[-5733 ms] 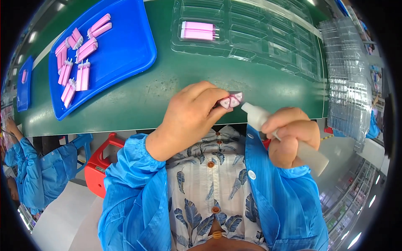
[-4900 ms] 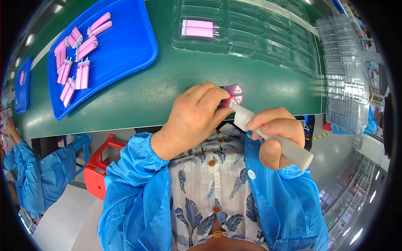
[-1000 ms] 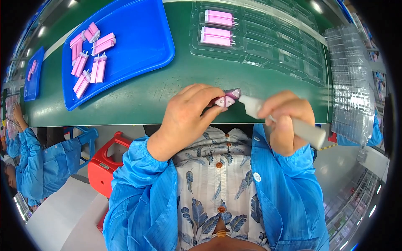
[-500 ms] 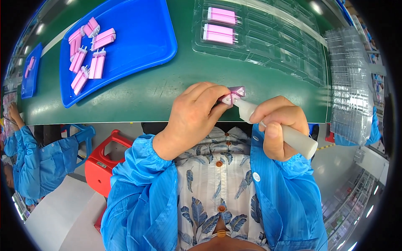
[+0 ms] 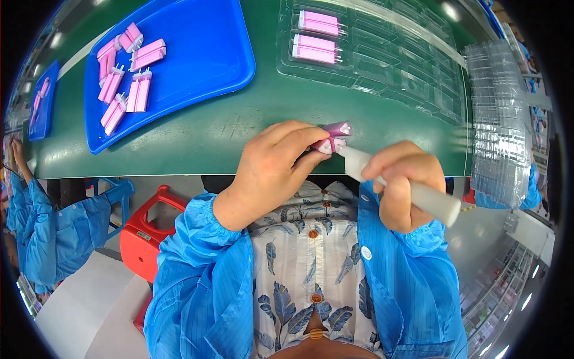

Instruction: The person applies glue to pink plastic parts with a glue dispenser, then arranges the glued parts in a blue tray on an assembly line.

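My left hand (image 5: 269,164) is closed around a pink plastic piece (image 5: 338,129), gripping it between thumb and fingers just above the bench's near edge. Its whitish end points to the right. Wrapped in the fingers of my right hand (image 5: 406,185) is a white tool (image 5: 439,204) with a thick round handle and a narrower, flat front. The tool's narrow tip is right at the whitish end of the pink piece; whether they touch I cannot tell. My left fingers cover the rest of the piece.
A blue tray (image 5: 197,72) at the left holds several pink pieces (image 5: 139,91) with white ends. Two more pink pieces (image 5: 314,49) lie in a clear compartment tray (image 5: 382,66) farther back. Stacked clear trays (image 5: 499,125) stand at the right. A red stool (image 5: 140,239) is at lower left, near a person (image 5: 63,233) in blue.
My right hand and the tool have shifted slightly to the right and down, drawing the tip back along the pink piece's end. The left hand still holds the piece, nearly unmoved.
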`<action>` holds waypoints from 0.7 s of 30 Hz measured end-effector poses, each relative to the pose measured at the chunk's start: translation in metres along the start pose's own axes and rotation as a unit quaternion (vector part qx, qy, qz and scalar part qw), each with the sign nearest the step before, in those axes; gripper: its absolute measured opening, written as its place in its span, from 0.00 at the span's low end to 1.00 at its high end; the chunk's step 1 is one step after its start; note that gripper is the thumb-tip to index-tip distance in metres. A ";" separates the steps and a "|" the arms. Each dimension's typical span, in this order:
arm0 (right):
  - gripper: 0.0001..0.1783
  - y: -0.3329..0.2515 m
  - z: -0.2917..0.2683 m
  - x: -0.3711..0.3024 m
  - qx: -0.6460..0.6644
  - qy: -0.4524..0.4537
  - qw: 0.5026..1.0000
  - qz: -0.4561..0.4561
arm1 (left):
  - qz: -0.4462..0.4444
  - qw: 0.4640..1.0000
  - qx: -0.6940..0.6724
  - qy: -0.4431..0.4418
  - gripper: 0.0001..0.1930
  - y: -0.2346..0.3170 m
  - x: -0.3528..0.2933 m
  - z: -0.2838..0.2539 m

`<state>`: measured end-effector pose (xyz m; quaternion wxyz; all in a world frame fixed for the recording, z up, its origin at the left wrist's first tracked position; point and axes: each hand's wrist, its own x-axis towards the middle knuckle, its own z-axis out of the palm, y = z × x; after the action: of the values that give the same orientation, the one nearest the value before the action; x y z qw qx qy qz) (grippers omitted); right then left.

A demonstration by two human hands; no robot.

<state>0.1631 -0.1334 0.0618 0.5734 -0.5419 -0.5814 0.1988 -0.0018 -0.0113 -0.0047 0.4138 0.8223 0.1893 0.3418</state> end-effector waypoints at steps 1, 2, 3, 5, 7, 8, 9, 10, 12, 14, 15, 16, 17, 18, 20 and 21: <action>0.08 -0.001 0.001 -0.003 0.003 -0.002 1.000 -0.001 | -0.002 1.000 0.003 0.002 0.18 0.001 -0.001 0.001; 0.09 -0.002 0.003 -0.006 -0.003 0.000 1.000 -0.019 | -0.006 1.000 0.016 0.012 0.18 0.004 -0.002 0.003; 0.10 -0.003 0.005 -0.007 -0.012 0.004 0.999 -0.036 | -0.009 0.999 0.027 0.021 0.19 0.006 -0.003 0.004; 0.11 -0.001 0.010 -0.005 -0.012 0.000 0.999 -0.045 | -0.002 0.999 0.039 0.026 0.19 0.008 -0.006 0.006; 0.11 -0.001 0.012 -0.005 -0.050 0.003 0.998 -0.046 | 0.007 0.998 0.048 0.030 0.19 0.007 -0.005 0.008; 0.11 -0.002 0.013 -0.004 -0.051 0.003 0.998 -0.046 | 0.011 0.998 0.045 0.033 0.19 0.006 -0.005 0.009; 0.11 -0.002 0.013 -0.004 -0.042 -0.001 0.998 -0.036 | 0.015 0.998 0.043 0.035 0.19 0.006 -0.005 0.010; 0.11 -0.003 0.013 -0.003 -0.034 -0.005 0.999 -0.027 | 0.015 0.998 0.043 0.036 0.19 0.006 -0.006 0.010; 0.11 -0.001 0.016 -0.003 -0.055 -0.007 0.998 -0.035 | 0.013 0.999 0.041 0.030 0.19 0.006 -0.006 0.009; 0.11 0.001 0.019 -0.003 -0.076 -0.008 0.996 -0.043 | 0.013 0.999 0.036 0.035 0.19 0.006 -0.007 0.010; 0.11 0.001 0.020 -0.003 -0.079 -0.011 0.996 -0.046 | 0.013 0.999 0.032 0.040 0.19 0.006 -0.007 0.010; 0.11 0.001 0.021 -0.003 -0.082 -0.013 0.995 -0.049 | 0.013 0.999 0.031 0.040 0.19 0.007 -0.008 0.011; 0.11 0.000 0.021 -0.003 -0.083 -0.014 0.995 -0.049 | 0.000 0.999 0.015 0.044 0.19 0.008 -0.008 0.012; 0.10 0.000 0.020 -0.003 -0.087 -0.021 0.995 -0.043 | -0.011 0.999 0.001 0.050 0.19 0.009 -0.007 0.012; 0.10 -0.002 0.016 -0.003 -0.093 -0.027 0.995 -0.037 | -0.002 0.999 0.009 0.044 0.19 0.008 -0.008 0.011; 0.08 -0.004 0.012 -0.005 -0.031 -0.021 0.999 -0.015 | 0.004 0.999 0.018 0.038 0.18 0.007 -0.008 0.011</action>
<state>0.1503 -0.1339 0.0597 0.5464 -0.5467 -0.6073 0.1836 0.0011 -0.0259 -0.0073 0.3896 0.8168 0.2077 0.3714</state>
